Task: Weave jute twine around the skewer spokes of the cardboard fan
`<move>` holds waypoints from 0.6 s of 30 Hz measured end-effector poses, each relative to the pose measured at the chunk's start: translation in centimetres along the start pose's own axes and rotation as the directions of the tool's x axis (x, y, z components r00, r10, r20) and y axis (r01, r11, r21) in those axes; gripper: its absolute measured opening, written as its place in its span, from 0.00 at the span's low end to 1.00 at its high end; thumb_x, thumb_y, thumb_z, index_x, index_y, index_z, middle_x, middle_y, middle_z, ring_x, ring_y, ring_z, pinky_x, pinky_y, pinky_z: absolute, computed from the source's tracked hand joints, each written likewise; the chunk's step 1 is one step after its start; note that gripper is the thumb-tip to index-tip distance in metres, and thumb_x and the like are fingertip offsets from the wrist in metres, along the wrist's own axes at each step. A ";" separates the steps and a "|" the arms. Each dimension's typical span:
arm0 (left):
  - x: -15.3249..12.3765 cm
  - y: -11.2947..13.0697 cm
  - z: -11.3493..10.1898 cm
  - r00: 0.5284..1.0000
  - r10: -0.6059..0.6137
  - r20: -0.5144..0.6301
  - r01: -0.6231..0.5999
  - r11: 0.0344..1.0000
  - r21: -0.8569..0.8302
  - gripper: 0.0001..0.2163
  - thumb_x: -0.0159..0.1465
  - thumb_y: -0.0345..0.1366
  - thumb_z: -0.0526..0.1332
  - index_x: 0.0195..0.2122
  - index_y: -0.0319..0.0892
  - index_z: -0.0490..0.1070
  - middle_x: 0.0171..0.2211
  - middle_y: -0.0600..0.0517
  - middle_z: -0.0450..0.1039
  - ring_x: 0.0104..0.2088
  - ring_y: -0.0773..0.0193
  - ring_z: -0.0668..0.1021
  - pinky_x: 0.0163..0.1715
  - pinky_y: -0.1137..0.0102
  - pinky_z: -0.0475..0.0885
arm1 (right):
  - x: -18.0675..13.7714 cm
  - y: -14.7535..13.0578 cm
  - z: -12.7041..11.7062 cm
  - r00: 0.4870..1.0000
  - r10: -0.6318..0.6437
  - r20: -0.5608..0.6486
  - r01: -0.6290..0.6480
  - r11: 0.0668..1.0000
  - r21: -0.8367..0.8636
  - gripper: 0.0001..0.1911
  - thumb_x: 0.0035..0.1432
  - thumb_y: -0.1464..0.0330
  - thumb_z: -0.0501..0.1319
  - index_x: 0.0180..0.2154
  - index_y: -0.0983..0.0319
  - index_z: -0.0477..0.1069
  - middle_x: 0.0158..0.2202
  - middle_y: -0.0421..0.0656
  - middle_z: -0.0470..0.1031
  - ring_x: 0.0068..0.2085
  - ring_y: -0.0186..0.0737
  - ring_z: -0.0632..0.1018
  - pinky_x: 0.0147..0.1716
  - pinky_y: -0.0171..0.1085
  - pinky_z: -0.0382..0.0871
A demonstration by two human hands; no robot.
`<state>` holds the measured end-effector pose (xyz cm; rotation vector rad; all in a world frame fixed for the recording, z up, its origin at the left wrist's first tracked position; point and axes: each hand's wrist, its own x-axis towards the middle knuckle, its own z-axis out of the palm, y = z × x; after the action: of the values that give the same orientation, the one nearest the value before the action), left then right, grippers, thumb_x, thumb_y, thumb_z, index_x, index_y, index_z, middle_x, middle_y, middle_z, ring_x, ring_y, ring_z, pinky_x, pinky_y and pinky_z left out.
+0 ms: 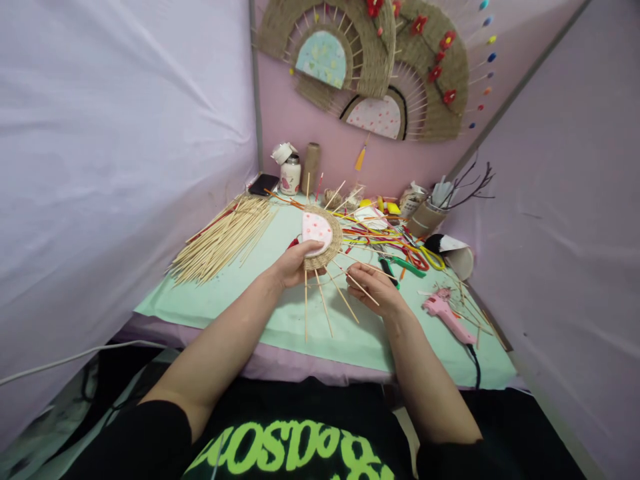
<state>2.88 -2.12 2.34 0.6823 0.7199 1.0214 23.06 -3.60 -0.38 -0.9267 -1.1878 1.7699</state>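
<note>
1. The fan (pixel 337 233) was above the mat (pixel 280 333), sticks (pixel 306 307) radiating outward.
2. The left hand (pixel 294 263) was closed on its rim.
3. The right hand (pixel 373 288) was partly curled at the sticks; grip could not be determined.
4. Pliers (pixel 410 267) lay just beyond it.

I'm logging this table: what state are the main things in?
Woven half-circle: gripped in left hand, spokes jutting
Right hand: fingers curled near spokes
Stick pile: loose
Glue gun: lying down, cord attached
Green pliers: handles spread
Twine cone: upright
Phone: lying flat
White jar: upright
</note>
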 end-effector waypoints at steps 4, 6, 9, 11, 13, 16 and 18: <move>-0.1 0.1 0.1 1.000 -0.004 -0.003 0.004 1.000 -0.005 0.11 0.53 0.34 0.63 0.37 0.37 0.74 0.30 0.49 0.77 0.25 0.67 0.75 0.25 0.72 0.71 | 0.0 0.0 0.0 1.000 0.025 -0.008 -0.025 1.000 0.007 0.16 0.45 0.60 0.71 0.28 0.61 0.69 0.18 0.32 0.54 0.20 0.26 0.55 0.20 0.30 0.47; -0.2 0.1 0.1 1.000 -0.004 -0.002 0.004 1.000 -0.010 0.11 0.53 0.34 0.63 0.37 0.37 0.74 0.29 0.49 0.76 0.25 0.67 0.75 0.25 0.72 0.71 | -0.1 -0.1 0.0 0.999 0.030 -0.014 -0.030 1.000 0.003 0.16 0.44 0.59 0.72 0.28 0.62 0.70 0.18 0.32 0.55 0.20 0.25 0.55 0.20 0.30 0.47; -0.3 0.2 0.1 1.000 -0.009 -0.005 0.009 1.000 -0.019 0.11 0.53 0.35 0.63 0.37 0.37 0.74 0.29 0.50 0.76 0.25 0.67 0.75 0.26 0.72 0.71 | -0.2 -0.3 0.2 0.999 0.041 -0.029 -0.041 0.999 0.000 0.16 0.44 0.59 0.71 0.28 0.62 0.70 0.19 0.32 0.58 0.20 0.25 0.56 0.20 0.30 0.49; -0.3 0.3 0.2 1.000 -0.019 -0.011 0.018 0.999 -0.028 0.11 0.53 0.34 0.63 0.37 0.37 0.73 0.28 0.50 0.76 0.24 0.68 0.75 0.26 0.72 0.70 | -0.1 -0.5 0.4 0.998 0.036 -0.061 -0.035 0.999 0.011 0.16 0.43 0.59 0.71 0.30 0.62 0.72 0.21 0.35 0.63 0.21 0.26 0.60 0.21 0.30 0.54; -0.3 0.3 0.2 0.999 -0.027 -0.019 0.026 0.999 -0.036 0.11 0.52 0.34 0.63 0.36 0.37 0.73 0.27 0.51 0.75 0.23 0.68 0.74 0.25 0.72 0.70 | 0.1 -0.7 0.5 0.991 0.002 -0.135 0.003 0.999 0.036 0.17 0.41 0.59 0.71 0.33 0.61 0.74 0.26 0.38 0.68 0.25 0.29 0.66 0.24 0.31 0.60; -0.2 0.4 0.3 0.999 0.003 -0.054 -0.006 0.998 -0.056 0.11 0.51 0.35 0.64 0.36 0.38 0.72 0.26 0.52 0.75 0.23 0.69 0.73 0.24 0.73 0.69 | 0.6 -0.7 -0.2 0.944 -0.067 -0.324 0.088 0.995 0.050 0.18 0.40 0.60 0.69 0.35 0.60 0.74 0.30 0.41 0.71 0.30 0.34 0.71 0.27 0.33 0.64; -0.1 0.3 0.3 0.992 0.062 -0.114 -0.069 0.996 -0.058 0.11 0.51 0.35 0.64 0.36 0.39 0.72 0.27 0.53 0.75 0.23 0.70 0.73 0.23 0.74 0.69 | 0.8 -0.5 -1.0 0.875 -0.134 -0.466 0.148 0.989 -0.006 0.15 0.42 0.60 0.66 0.34 0.59 0.73 0.32 0.41 0.71 0.31 0.35 0.72 0.28 0.34 0.65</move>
<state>2.95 -2.13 2.79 0.6013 0.7642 1.1445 23.74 -2.39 -0.30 -1.1382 -0.8869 1.3398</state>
